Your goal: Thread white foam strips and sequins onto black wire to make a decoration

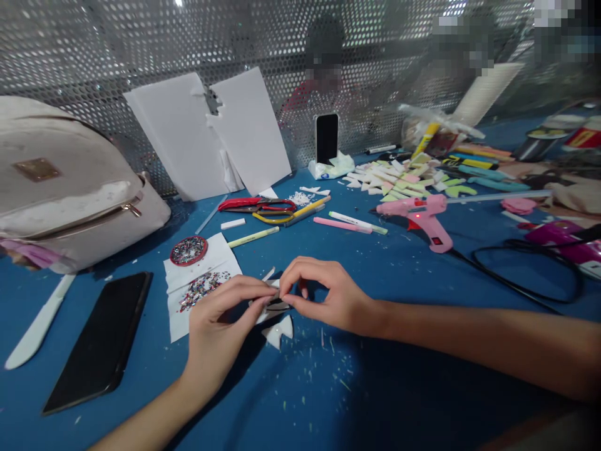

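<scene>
My left hand [218, 319] and my right hand [331, 294] meet at the middle of the blue table, thumbs and forefingers pinched together. Between the fingertips is something small and dark, mostly covered by the fingers, so its kind cannot be made out. White scraps lie partly hidden behind and under the fingers. Just below them rests a white bow-shaped cutout [279, 331] with a small bead-like dot at its centre. To the left of my left hand, a white paper sheet [177, 324] holds loose colourful sequins [200, 289] and a red round lid filled with more glitter [188, 250].
A pink glue gun [429, 219] with a lit red light and black cable stands at right. Scissors [263, 207], pens [345, 224] and a heap of pale foam pieces [399, 177] lie behind. Left are a phone [101, 338], a white knife [40, 322] and a backpack [75, 181].
</scene>
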### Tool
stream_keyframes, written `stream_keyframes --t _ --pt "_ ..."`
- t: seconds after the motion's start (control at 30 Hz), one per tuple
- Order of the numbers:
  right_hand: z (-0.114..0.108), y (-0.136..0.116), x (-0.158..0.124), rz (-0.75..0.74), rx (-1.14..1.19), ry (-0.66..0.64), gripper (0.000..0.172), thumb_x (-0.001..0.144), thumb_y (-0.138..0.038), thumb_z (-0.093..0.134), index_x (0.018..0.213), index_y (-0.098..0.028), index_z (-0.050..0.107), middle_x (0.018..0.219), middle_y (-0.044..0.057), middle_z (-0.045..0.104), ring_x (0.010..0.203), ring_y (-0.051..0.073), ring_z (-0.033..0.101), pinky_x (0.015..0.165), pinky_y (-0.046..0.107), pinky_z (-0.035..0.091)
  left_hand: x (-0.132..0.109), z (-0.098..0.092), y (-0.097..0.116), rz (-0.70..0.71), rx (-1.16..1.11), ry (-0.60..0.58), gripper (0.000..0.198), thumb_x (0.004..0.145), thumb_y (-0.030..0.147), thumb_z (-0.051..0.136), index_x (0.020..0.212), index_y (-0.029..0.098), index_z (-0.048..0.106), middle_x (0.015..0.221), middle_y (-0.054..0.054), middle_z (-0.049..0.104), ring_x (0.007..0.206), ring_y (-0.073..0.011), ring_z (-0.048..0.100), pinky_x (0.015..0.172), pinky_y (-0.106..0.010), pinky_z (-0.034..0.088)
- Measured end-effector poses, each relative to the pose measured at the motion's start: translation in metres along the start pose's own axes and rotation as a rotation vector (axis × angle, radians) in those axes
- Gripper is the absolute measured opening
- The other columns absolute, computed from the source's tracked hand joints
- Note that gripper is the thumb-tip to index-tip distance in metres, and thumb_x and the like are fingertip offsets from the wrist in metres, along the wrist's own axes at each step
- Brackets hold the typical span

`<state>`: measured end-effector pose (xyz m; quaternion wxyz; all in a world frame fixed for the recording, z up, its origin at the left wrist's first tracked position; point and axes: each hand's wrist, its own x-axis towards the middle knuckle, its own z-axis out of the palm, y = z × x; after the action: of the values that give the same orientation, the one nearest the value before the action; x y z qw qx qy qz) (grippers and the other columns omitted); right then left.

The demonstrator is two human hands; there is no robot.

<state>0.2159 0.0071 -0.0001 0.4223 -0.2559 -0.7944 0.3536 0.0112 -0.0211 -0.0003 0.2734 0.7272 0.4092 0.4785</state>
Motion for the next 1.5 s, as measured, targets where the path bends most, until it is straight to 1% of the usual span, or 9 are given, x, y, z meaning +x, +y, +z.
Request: stream_keyframes --t 0.27,0.6,0.83,1.07,1.13,1.2,1.3,1.4,1.5 --pt "-0.002 -0.004 -0.001 -0.043 0.017 0.058 0.002 0.087 -0.014 0.064 0.086 -0.016 0.065 0.083 0.004 0.063 0.074 0.013 0.056 0.064 0.024 0.048 0.000 0.002 0.002 -0.056 -0.057 0.043 0.015 0.086 0.011 0.066 0.088 0.022 0.075 0.087 -0.002 0.073 0.081 -0.0151 0.067 0.072 -0.024 0.055" --pt "-0.002 -0.002 0.000 -0.034 0.020 0.101 0.004 0.087 -0.014 0.063 0.083 -0.016 0.064 0.080 0.003 0.062 0.073 0.014 0.055 0.065 0.026 0.046 0.002 0.003 0.003 -0.087 -0.068 0.036 0.013 0.086 0.009 0.064 0.087 0.020 0.072 0.085 -0.002 0.070 0.080 -0.0120 0.066 0.071 -0.020 0.054" --pt "-0.002 -0.001 0.001 0.009 0.036 0.103 0.003 0.088 -0.014 0.063 0.086 -0.016 0.064 0.085 0.003 0.062 0.076 0.013 0.056 0.065 0.025 0.047 0.003 0.003 0.003 -0.125 -0.072 0.018 0.009 0.086 0.011 0.064 0.086 0.018 0.070 0.084 -0.002 0.070 0.078 -0.0115 0.065 0.072 -0.018 0.054" --pt "-0.003 -0.008 -0.003 -0.102 -0.095 0.257 0.006 0.086 -0.014 0.064 0.088 -0.020 0.065 0.097 0.006 0.054 0.089 0.018 0.053 0.069 0.030 0.046 0.004 0.004 0.006 -0.160 -0.077 0.052 0.007 0.086 0.014 0.065 0.081 0.017 0.069 0.077 -0.001 0.069 0.071 -0.0111 0.064 0.066 -0.018 0.053" --pt "-0.002 -0.011 -0.005 -0.108 -0.086 0.239 0.004 0.086 -0.015 0.066 0.087 -0.019 0.066 0.097 0.006 0.055 0.087 0.017 0.054 0.068 0.029 0.045 0.004 0.004 0.006 -0.163 -0.083 0.061 0.006 0.085 0.014 0.065 0.081 0.017 0.068 0.077 -0.001 0.068 0.070 -0.0111 0.064 0.065 -0.018 0.053" --pt "0.000 -0.012 -0.005 -0.078 -0.026 0.162 0.003 0.088 -0.015 0.064 0.087 -0.018 0.065 0.093 0.005 0.059 0.082 0.015 0.054 0.063 0.026 0.043 0.003 0.004 0.005 -0.152 -0.086 0.064 0.006 0.085 0.013 0.065 0.081 0.017 0.068 0.077 -0.002 0.068 0.071 -0.0119 0.063 0.066 -0.020 0.053" --pt "0.002 -0.013 -0.004 0.047 0.040 0.051 0.003 0.088 -0.015 0.064 0.086 -0.017 0.065 0.087 0.003 0.064 0.073 0.012 0.054 0.057 0.023 0.039 0.000 0.004 0.003 -0.104 -0.088 0.060 0.007 0.086 0.012 0.064 0.082 0.017 0.069 0.079 -0.003 0.067 0.074 -0.0141 0.063 0.068 -0.023 0.053" --pt "0.003 -0.013 -0.002 0.210 0.087 0.023 0.003 0.086 -0.017 0.066 0.084 -0.015 0.067 0.081 0.001 0.064 0.064 0.009 0.049 0.053 0.021 0.035 -0.001 0.004 0.002 -0.049 -0.079 0.050 0.009 0.086 0.011 0.065 0.084 0.019 0.069 0.081 -0.003 0.067 0.077 -0.0159 0.064 0.070 -0.027 0.052" --pt "0.004 -0.013 -0.002 0.352 0.174 -0.002 0.009 0.085 -0.023 0.067 0.083 -0.014 0.067 0.069 -0.002 0.058 0.056 0.007 0.042 0.049 0.021 0.031 -0.002 0.004 0.002 -0.005 -0.058 0.033 0.010 0.085 0.009 0.066 0.085 0.019 0.069 0.081 -0.004 0.068 0.078 -0.0169 0.065 0.069 -0.028 0.052"
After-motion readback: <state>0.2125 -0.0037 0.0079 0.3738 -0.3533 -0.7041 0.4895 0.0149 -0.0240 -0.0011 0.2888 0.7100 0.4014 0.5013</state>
